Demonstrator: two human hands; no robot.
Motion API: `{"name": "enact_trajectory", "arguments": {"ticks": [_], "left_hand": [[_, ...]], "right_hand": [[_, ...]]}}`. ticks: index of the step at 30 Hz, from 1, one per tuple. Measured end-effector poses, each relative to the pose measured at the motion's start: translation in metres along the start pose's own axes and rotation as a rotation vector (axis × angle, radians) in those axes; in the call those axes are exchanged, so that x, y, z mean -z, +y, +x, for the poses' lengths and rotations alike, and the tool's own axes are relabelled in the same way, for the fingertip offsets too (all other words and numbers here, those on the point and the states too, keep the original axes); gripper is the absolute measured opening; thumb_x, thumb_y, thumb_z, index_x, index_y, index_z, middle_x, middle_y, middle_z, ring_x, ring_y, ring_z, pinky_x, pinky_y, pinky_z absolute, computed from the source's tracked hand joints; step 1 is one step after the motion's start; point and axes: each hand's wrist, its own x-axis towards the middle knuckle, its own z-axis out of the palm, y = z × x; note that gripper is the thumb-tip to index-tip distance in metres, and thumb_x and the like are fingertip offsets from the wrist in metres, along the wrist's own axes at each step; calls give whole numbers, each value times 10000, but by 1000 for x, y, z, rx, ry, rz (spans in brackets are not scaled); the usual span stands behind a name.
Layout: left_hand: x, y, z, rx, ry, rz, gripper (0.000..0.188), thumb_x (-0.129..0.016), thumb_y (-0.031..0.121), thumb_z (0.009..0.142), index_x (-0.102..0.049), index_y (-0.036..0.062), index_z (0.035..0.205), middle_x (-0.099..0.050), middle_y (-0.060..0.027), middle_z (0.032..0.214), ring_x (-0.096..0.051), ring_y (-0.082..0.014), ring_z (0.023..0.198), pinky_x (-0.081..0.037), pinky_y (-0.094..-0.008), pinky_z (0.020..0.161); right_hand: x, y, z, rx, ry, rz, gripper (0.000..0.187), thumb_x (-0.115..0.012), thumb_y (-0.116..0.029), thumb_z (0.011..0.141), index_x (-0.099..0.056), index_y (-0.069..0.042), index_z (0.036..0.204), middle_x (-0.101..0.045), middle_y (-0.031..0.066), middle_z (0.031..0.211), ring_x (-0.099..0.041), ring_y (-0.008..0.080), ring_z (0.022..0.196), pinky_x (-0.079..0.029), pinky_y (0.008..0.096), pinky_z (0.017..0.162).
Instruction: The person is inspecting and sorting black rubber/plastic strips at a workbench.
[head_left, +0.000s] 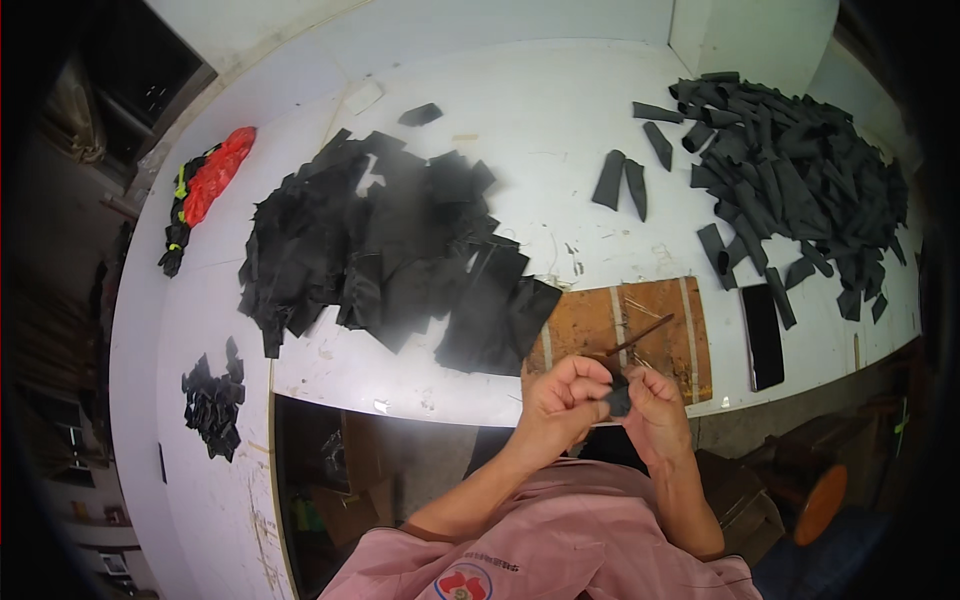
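Dark cloth is the centre of the action in the head view: one small piece (619,401), held up between two bare hands right at the near edge of the white table (560,110). Left hand (565,402) comes in from its side, thumb and forefinger pinched together on the piece, the other fingers curled. Right hand (656,410) meets it across a narrow gap, thumb and bent fingers closed on the opposite edge; exactly how those fingertips sit is hidden.

Just beyond the knuckles lies a worn brown board (585,312) with pale strips, and over it slants a slender dark brown stick (642,334), its lower end close to the left hand; whether they touch, I cannot tell. Right of the board, a black phone (762,338) lies flat. Farther right spreads a big heap of dark cloth tubes (790,190); over on the left, a broad pile of flat black cloth pieces (390,240) overlaps the board's corner. Far left, a red bag (220,175) and a smaller dark heap (213,408).
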Motion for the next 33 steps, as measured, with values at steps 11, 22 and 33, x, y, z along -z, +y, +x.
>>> {"name": "enact_trajectory", "arguments": {"ticks": [11,22,33], "left_hand": [[-22,8,-12,-428,57,448,152,-521,0,843,-544,-11,993,-521,7,731,-407,-14,503,-326,-146,449],[-41,74,34,341,-801,-1138,352,-369,-13,816,-368,-44,1167,-519,-233,920,-350,-42,326,-264,-161,268],[-25,33,36,167,-289,-460,321,-477,85,847,-418,-17,1146,-558,-87,728,-302,-43,362,-257,-173,326]], "right_hand": [[-32,-37,-12,565,-93,-555,15,-563,-7,769,-552,-1,761,-540,69,835,-506,132,713,-403,220,637],[-71,-114,9,441,-256,-658,181,-566,-144,832,-518,-5,728,-457,-22,594,-419,61,548,-331,201,496],[-8,-71,51,19,-282,-364,223,-559,-255,848,-528,-72,723,-458,-34,614,-409,35,547,-320,176,493]]}}
